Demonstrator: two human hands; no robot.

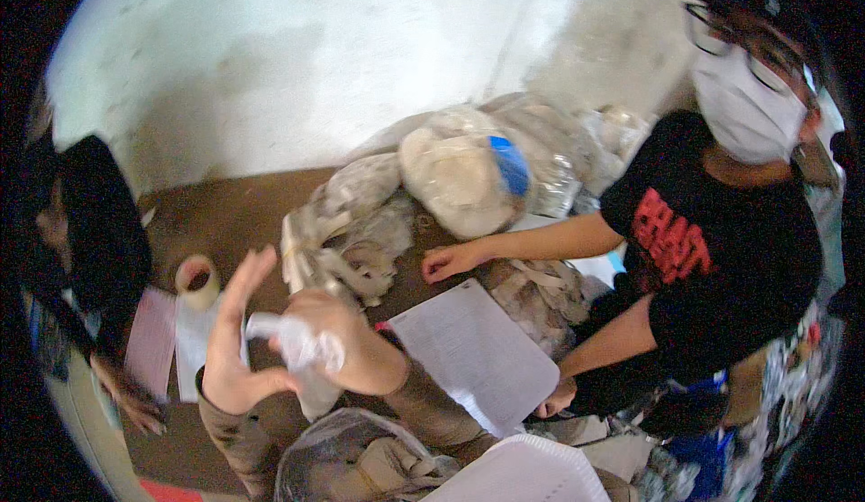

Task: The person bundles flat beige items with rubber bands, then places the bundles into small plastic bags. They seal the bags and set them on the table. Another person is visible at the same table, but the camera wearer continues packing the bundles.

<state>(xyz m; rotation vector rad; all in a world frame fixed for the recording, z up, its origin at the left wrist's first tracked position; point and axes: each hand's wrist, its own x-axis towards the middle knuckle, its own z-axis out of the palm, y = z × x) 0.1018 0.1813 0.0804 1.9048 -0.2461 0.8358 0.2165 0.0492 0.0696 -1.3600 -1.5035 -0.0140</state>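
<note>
A: A white piece with a ribbed edge [527, 477] lies nearest the camera, below the person's fingers and to their right. What's farthest left?

B: Someone in dark clothing [99, 223], whose blurred hand [137, 401] is low and left of the fingers. Then a pink sheet [151, 344], a white paper [191, 344] and a tape roll [197, 281], all just left of them on the brown desk [248, 205].

A: And the left hand [236, 367]?

B: Released: thumb and fingers spread in a wide curve, gripping nothing.

A: The right hand [360, 344]?

B: Its fingers are curled, grasping crumpled white plastic [306, 344], which sits between the two hands. Blur hides the exact pinch.

A: Below those fingers?

B: A clear plastic bag [360, 457] with beige pieces inside.

A: Beyond them?

B: Wrapped beige bundles [365, 182], then, farther right, a round bundle [455, 173] bearing a blue patch [509, 167].

A: Right of the fingers?

B: A large printed sheet [473, 344], and a masked co-worker in a black T-shirt [721, 223], one hand [452, 260] above it, the other [559, 398] at its corner.
</note>
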